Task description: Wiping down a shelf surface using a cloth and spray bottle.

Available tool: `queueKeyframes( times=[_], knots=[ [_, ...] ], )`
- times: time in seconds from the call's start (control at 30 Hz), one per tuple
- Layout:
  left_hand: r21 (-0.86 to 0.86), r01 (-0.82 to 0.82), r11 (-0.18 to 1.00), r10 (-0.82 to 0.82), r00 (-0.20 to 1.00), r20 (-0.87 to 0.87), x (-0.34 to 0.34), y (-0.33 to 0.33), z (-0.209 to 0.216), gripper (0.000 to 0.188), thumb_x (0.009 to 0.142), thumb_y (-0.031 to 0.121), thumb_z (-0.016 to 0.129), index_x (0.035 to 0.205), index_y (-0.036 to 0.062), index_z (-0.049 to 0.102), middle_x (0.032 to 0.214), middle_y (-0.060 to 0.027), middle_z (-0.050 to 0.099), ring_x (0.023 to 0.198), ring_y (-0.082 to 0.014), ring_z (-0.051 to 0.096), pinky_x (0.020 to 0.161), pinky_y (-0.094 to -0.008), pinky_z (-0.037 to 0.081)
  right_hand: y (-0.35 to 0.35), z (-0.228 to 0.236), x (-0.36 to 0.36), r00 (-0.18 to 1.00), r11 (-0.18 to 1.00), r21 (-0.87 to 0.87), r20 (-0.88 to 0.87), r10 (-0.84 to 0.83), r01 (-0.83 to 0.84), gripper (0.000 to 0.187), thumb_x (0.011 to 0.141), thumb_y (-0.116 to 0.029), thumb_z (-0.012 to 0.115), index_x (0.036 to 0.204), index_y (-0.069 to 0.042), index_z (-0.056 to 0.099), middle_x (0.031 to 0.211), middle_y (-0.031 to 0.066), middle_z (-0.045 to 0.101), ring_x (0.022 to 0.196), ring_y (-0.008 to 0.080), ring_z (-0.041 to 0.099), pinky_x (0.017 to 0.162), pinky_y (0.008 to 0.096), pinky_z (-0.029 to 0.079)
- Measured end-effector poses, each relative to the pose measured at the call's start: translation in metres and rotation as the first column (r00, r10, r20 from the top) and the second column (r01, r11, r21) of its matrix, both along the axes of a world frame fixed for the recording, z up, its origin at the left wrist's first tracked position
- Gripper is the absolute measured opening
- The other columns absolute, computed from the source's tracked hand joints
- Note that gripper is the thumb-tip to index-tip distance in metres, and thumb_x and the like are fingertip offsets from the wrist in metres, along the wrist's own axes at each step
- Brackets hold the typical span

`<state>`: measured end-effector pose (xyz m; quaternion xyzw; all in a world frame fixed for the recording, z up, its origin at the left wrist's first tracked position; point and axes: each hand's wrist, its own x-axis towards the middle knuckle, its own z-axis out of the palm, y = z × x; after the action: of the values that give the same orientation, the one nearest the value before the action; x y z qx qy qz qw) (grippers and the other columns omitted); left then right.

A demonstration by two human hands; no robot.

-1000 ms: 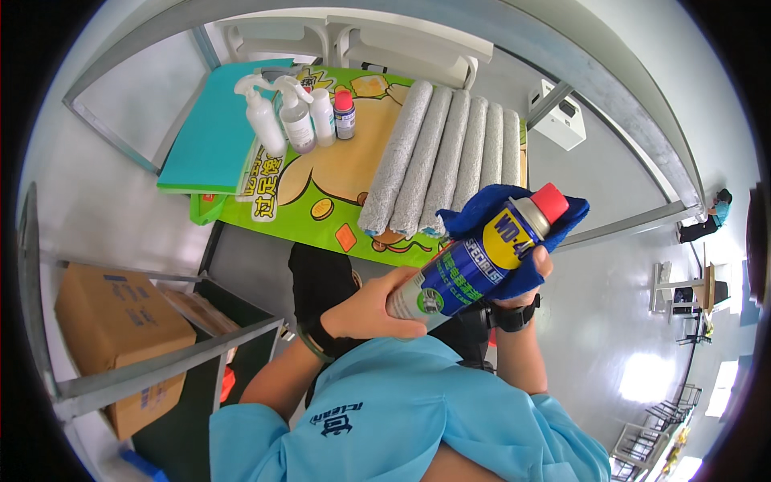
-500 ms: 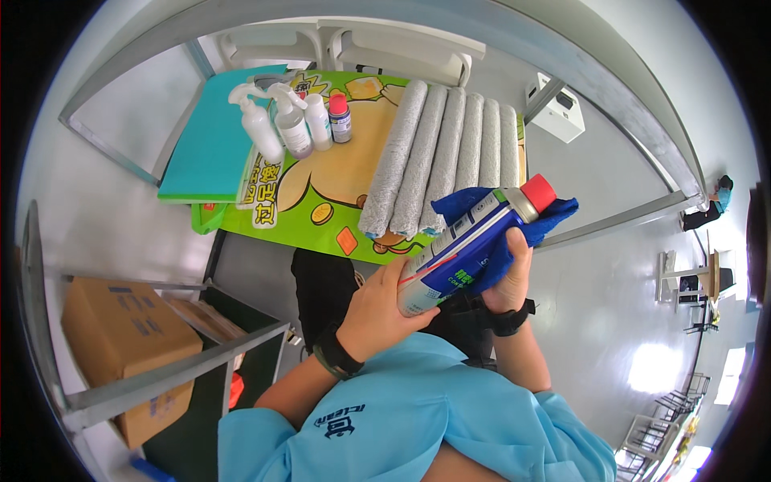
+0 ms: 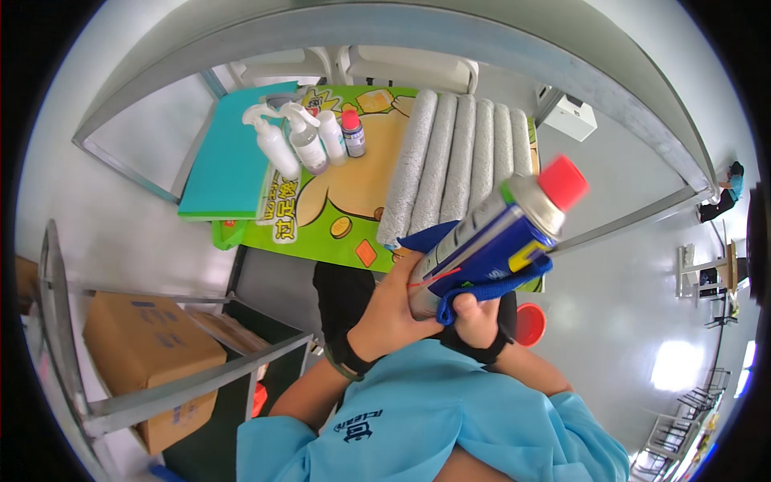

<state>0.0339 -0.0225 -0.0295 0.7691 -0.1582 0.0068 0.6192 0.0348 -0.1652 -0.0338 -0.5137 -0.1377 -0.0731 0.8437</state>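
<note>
One blue-and-silver, red-capped metal spray can [image 3: 486,241]

Head view: the left grip [image 3: 393,309] clasps the can's lower end; the right grip [image 3: 479,324], just beside, holds a blue fabric cloth [image 3: 506,287] against it. A loosened left grip could let the can slip.

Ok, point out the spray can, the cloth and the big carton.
Spray can [image 3: 491,243]: head view, on the middle of its body.
Cloth [image 3: 504,288]: head view, on the blue fold along the can's lower side.
Big carton [image 3: 154,341]: head view, on its broad brown face.
</note>
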Motion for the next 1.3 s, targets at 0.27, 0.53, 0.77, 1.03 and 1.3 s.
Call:
queueKeyframes(
  times=[0.27, 0.53, 0.77, 1.03, 1.3],
  knots=[
    [-0.067, -0.204, 0.977, 0.211, 0.967, 0.144, 0.008, 0.018, 0.011, 0.077, 0.070, 0.017, 0.076, 0.131, 0.0007, 0.032, 0.125, -0.0112, 0.042, 0.113, -0.0197, 0.045, 0.094, -0.0325, 0.039, -0.026, 0.011, 0.011, 0.928, 0.934, -0.109, -0.200, 0.313, -0.339, 0.081, 0.070, -0.020, 0.079, 0.132, 0.004, 0.033, 0.123, 0.0142, 0.053, 0.114, 0.0210, 0.051, 0.101, 0.0376, 0.038],
    [-0.618, -0.107, 0.779, -0.035, 0.976, -0.213, -0.005, 0.010, 0.026, 0.063, 0.068, 0.005, 0.078, 0.122, -0.0012, 0.046, 0.114, -0.0081, 0.055, 0.103, -0.0153, 0.055, 0.091, -0.0307, 0.044, -0.005, -0.009, 0.000, 0.870, 0.915, 0.017, -0.304, 0.388, -0.403, 0.055, 0.094, -0.031, 0.054, 0.134, 0.001, 0.035, 0.127, 0.0061, 0.050, 0.116, 0.0150, 0.046, 0.101, 0.0315, 0.036],
    [-0.153, -0.077, 0.985, 0.123, 0.940, 0.319, -0.010, 0.028, 0.034, 0.083, 0.061, 0.018, 0.082, 0.128, 0.0000, 0.036, 0.119, -0.0132, 0.051, 0.108, -0.0224, 0.053, 0.104, -0.0410, 0.033, -0.017, -0.036, 0.017, 0.486, 0.780, 0.512, -0.611, 0.625, -0.360, 0.058, 0.095, -0.049, 0.043, 0.132, -0.004, 0.043, 0.123, 0.0110, 0.056, 0.108, 0.0212, 0.057, 0.096, 0.0356, 0.044],
    [-0.136, 0.105, 0.985, -0.016, 0.847, 0.532, 0.007, 0.006, -0.006, 0.084, 0.055, 0.022, 0.090, 0.121, 0.0060, 0.039, 0.112, -0.0152, 0.055, 0.107, -0.0276, 0.055, 0.106, -0.0550, 0.029, -0.023, -0.062, 0.015, 0.451, 0.705, 0.665, -0.565, 0.691, -0.247, 0.041, 0.094, -0.031, 0.051, 0.124, -0.003, 0.049, 0.119, 0.0134, 0.059, 0.106, 0.0236, 0.058, 0.096, 0.0400, 0.046],
    [-0.204, 0.087, 0.975, 0.010, 0.901, 0.433, 0.000, 0.000, 0.007, 0.069, 0.066, 0.020, 0.082, 0.121, 0.0014, 0.044, 0.115, -0.0177, 0.057, 0.108, -0.0292, 0.056, 0.104, -0.0486, 0.032, -0.029, -0.063, 0.017, 0.614, 0.889, 0.382, -0.647, 0.452, -0.252, 0.033, 0.093, -0.027, 0.056, 0.116, -0.003, 0.053, 0.105, 0.0081, 0.064, 0.088, 0.0157, 0.064, 0.077, 0.0325, 0.055]
  ],
)
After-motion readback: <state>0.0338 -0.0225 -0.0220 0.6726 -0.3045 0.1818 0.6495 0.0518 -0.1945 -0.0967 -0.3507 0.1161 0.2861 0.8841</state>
